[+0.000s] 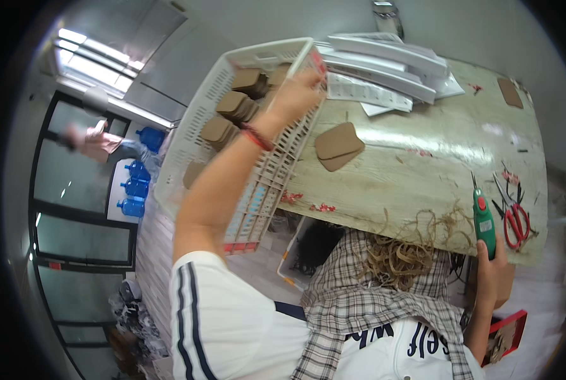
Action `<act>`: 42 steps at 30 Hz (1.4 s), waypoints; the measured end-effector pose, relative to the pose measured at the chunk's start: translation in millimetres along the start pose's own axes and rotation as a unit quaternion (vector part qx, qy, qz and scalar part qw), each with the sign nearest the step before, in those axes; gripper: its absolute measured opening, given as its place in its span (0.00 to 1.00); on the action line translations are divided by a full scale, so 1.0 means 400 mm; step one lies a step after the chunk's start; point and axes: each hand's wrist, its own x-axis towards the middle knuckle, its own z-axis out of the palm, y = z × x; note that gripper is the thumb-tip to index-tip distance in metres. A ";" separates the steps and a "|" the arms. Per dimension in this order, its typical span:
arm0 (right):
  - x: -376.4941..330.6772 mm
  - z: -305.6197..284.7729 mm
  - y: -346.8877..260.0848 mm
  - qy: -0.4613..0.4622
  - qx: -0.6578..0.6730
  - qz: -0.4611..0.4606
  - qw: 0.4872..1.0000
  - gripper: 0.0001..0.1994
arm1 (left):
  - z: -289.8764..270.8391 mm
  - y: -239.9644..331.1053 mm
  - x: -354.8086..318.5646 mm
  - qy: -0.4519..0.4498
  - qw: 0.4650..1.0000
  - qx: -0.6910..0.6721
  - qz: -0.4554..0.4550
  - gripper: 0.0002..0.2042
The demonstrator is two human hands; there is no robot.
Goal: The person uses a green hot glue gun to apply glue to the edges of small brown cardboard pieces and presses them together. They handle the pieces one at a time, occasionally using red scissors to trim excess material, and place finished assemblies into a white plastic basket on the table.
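My left arm reaches over a white slatted plastic basket (194,104), and my left hand (295,98) is closed at its rim by the far right corner, somewhat blurred. Stacks of brown rounded flat pieces (235,106) fill part of the basket. A green handheld tool (483,221) with a red button and a thin metal tip is held in my right hand (490,256), tip pointing away from me. On the table, between the hands, two brown flat pieces (340,145) overlap. Tangled tan strips (400,259) lie in my lap and over the table's front edge.
White papers and flat cartons (384,66) are piled at the back of the table (409,183). Red-handled scissors (517,225) lie at right, among small dark tools. Another brown piece (509,93) sits at the far right corner. Blue water jugs (134,187) stand left; a blurred person (99,142) is beyond.
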 end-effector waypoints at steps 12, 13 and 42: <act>-0.039 0.039 0.073 0.016 0.026 -0.101 0.994 0.20 | 0.377 -0.130 -0.107 -0.229 0.961 0.087 -0.127 0.68; -0.051 0.033 0.040 0.011 0.010 -0.094 0.995 0.20 | 0.385 -0.136 -0.108 -0.222 0.962 0.095 -0.127 0.68; -0.086 0.045 0.000 -0.036 -0.044 -0.023 0.998 0.23 | 0.417 -0.114 -0.101 -0.065 0.970 0.041 -0.232 0.37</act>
